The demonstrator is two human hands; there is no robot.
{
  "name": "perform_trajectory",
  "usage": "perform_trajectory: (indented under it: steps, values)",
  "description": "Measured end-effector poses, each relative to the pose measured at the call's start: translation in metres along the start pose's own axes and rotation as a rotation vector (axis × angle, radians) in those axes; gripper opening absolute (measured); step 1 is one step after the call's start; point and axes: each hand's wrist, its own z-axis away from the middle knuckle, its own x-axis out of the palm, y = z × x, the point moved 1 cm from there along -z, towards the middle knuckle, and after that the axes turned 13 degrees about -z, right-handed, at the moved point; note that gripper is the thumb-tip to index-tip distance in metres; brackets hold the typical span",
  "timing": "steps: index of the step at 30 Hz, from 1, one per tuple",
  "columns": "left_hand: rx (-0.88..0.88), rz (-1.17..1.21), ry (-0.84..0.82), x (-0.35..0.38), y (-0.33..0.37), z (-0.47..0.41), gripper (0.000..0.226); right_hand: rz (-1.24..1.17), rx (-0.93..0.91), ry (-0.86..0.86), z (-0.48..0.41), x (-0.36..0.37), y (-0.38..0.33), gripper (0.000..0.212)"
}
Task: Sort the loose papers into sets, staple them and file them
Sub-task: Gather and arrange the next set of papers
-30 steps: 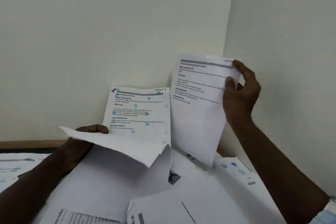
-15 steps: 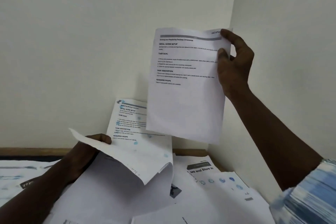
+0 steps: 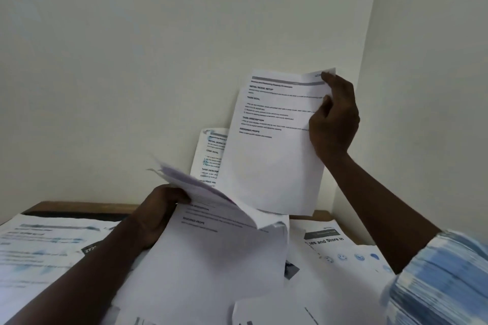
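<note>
- Bench (image 3: 79, 206): wooden edge shows beyond the left fingers; the rest lies under paper.
- Loose papers (image 3: 47, 243): printed sheets overlap across the bench, below and to both sides of both hands. One headed sheet (image 3: 332, 243) lies beneath the right forearm.
- Bundle (image 3: 211, 253): several leaves, top edge at the left fingers and lower end resting on the spread. The upper leaves are lifted and curled over, blurred.
- Raised sheet (image 3: 274, 153): one printed page, upright in the air, hanging down and leftward from the right fingers. Its text faces the camera.
- Leaning sheet (image 3: 208, 153): propped against the wall (image 3: 158, 60), partly hidden behind the raised sheet, just beyond the left fingers.
- Right hand (image 3: 335, 119): fingers (image 3: 327, 79) narrow, pinching the raised sheet's top right corner.
- Left hand (image 3: 158, 208): fingers curled round the bundle's edge, thumb on top.
- Step, by judgement: sorting. The page is held up for reading against the bundle, and nothing has been stapled or filed yet.
- Next move calls for: matching the heading, then laying the page squarely on the right set with corners aligned.
</note>
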Motion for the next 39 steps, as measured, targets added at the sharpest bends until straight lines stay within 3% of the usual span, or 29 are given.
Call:
perform_trajectory:
  steps: [4, 8, 13, 16, 19, 21, 24, 28, 30, 34, 39]
  values:
    - [-0.074, 0.086, 0.004, 0.000, -0.003, -0.004, 0.041, -0.051, 0.085, -0.004, 0.009, 0.002, 0.012, 0.056]
    - [-0.067, 0.094, -0.022, 0.001, -0.002, -0.006, 0.030, -0.131, 0.123, -0.075, 0.032, 0.011, 0.017, 0.057]
    - [-0.004, 0.137, -0.023, 0.005, -0.001, -0.008, 0.018, -0.312, 0.466, -0.213, 0.073, 0.018, 0.017, 0.054]
    - [-0.006, 0.194, -0.059, 0.004, -0.004, -0.015, 0.061, -0.501, 0.695, -0.323, 0.097, 0.021, 0.022, 0.039]
    - [0.044, 0.141, 0.055, 0.009, -0.005, -0.018, 0.066, -0.863, 1.083, -0.342, 0.104, 0.018, 0.014, 0.021]
    - [0.087, 0.114, 0.192, 0.010, -0.002, -0.020, 0.055, -0.672, 1.022, -0.389, 0.101, 0.012, 0.016, 0.025]
    - [0.088, 0.107, 0.271, 0.000, -0.003, -0.022, 0.061, -0.196, 0.965, -0.498, 0.098, -0.009, 0.036, 0.042]
    - [0.051, -0.015, 0.224, -0.004, -0.006, -0.021, 0.052, 0.238, 1.030, -1.090, 0.102, -0.054, 0.042, 0.037]
    - [0.036, -0.045, 0.238, -0.004, -0.008, -0.020, 0.049, 0.345, 1.011, -1.249, 0.114, -0.071, 0.042, 0.034]
    - [0.025, -0.067, 0.217, -0.002, -0.010, -0.019, 0.038, 0.413, 0.928, -1.204, 0.136, -0.082, 0.056, 0.018]
    - [0.020, -0.026, 0.182, -0.006, -0.010, -0.021, 0.047, -0.042, 1.194, -0.939, 0.135, -0.088, 0.052, 0.025]
